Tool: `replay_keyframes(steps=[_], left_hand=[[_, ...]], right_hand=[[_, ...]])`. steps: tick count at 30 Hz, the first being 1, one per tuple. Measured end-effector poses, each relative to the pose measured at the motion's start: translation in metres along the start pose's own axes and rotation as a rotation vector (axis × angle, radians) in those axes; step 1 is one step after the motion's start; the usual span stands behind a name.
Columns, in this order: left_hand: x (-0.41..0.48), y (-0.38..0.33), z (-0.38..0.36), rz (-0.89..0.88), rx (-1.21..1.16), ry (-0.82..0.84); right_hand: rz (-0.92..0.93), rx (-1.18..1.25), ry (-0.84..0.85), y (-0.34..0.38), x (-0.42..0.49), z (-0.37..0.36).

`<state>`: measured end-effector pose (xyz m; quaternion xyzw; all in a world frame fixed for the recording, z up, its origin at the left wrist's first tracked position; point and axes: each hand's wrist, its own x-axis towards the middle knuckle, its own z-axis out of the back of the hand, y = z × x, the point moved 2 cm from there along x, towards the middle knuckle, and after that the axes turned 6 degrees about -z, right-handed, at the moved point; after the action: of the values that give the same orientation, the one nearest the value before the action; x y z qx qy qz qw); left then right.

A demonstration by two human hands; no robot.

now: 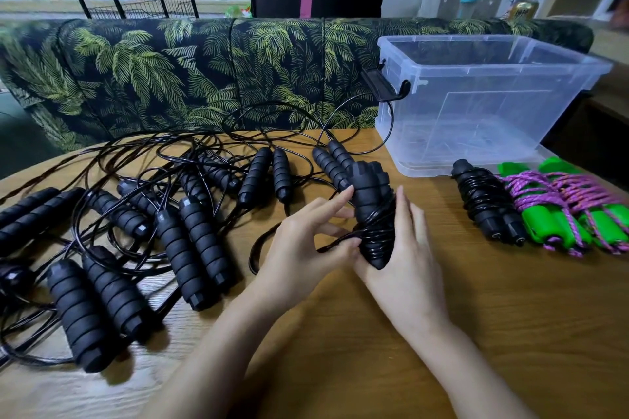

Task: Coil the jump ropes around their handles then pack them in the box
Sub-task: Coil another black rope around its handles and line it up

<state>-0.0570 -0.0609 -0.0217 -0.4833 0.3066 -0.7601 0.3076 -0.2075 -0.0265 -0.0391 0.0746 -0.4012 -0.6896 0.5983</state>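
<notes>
On the left of the worktop [510, 316] lie the loose jump ropes [190, 241]. Their fat black handles are ribbed foam, soft, matt and probably light. Their thin glossy cords [112, 160] look springy and slick, the kind that would slip out of a coil unless kept taut.

At the middle, the left hand [299, 248] pinches the working cord [335, 243] between thumb and fingertip, its other fingers spread. The right hand [412, 248] holds the handle pair [369, 194] tilted above the worktop. One finger lies straight up its flank and the rest are hidden behind it. Several turns already bind the lower half. The foam ridges should bite the cord, so the bare upper ribs look the best place to take hold.

Further right a coiled black rope [486, 204] lies finished, just beside the green-handled ropes [561, 214]. Their braided purple line looks softer and more grippy over hard plastic. Behind them stands the box [442, 119], clear, thin-walled and rigid, with nothing visible in it.
</notes>
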Motion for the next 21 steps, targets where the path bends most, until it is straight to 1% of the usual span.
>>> replay_keyframes(steps=[2, 5, 7, 11, 14, 16, 18, 21], left_hand=[[0.001, 0.001, 0.002, 0.007, -0.015, -0.011], [0.004, -0.004, 0.007, 0.045, -0.088, -0.070], [0.005, -0.005, 0.009, 0.064, -0.112, -0.101], [0.007, -0.006, 0.017, 0.044, -0.090, -0.180], [0.008, -0.005, 0.019, 0.106, -0.118, -0.228], [0.009, -0.003, 0.019, 0.170, -0.169, -0.227], [0.010, -0.002, 0.019, 0.204, -0.230, -0.191], [0.010, -0.009, 0.017, 0.223, -0.363, -0.129]], right_hand=[[0.029, 0.081, 0.041, 0.002, -0.001, 0.001], [0.094, 0.214, 0.066, 0.006, -0.003, 0.002], [0.090, 0.276, 0.094, 0.006, -0.002, 0.001], [0.085, 0.449, 0.147, 0.010, -0.004, 0.002], [0.092, 0.590, 0.202, 0.017, -0.005, 0.005], [0.088, 0.680, 0.276, 0.020, -0.005, 0.006], [0.088, 0.756, 0.349, 0.022, -0.005, 0.007], [0.082, 0.817, 0.388, 0.024, -0.006, 0.008]])
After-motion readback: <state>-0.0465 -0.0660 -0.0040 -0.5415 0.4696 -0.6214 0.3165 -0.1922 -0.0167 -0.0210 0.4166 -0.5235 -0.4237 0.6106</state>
